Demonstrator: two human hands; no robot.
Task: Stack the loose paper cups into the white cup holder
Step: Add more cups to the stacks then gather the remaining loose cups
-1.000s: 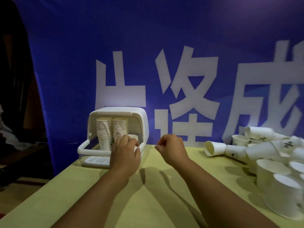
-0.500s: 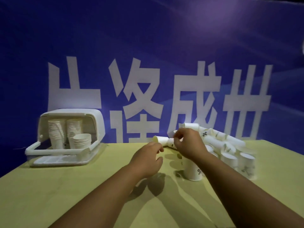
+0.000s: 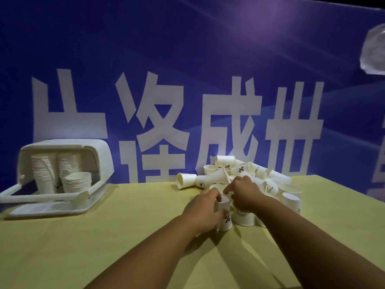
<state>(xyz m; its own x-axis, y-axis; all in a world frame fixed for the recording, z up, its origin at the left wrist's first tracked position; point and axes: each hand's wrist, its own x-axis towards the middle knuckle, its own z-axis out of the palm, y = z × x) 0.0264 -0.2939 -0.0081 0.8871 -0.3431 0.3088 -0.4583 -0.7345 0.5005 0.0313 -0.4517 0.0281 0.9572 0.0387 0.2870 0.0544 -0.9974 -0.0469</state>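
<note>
A paper cup (image 3: pixel 226 220) marked "%" stands upside down at centre frame on the yellow surface (image 3: pixel 104 236), with the left grip (image 3: pixel 203 211) curled round its side. The right grip (image 3: pixel 245 195) is just right of it, fingers bent; I cannot tell whether it holds anything. The pile of loose cups (image 3: pixel 256 174) lies directly behind. At frame left the white cup holder (image 3: pixel 62 144) contains stacked cups (image 3: pixel 77 182), below a blue banner (image 3: pixel 187 59).
</note>
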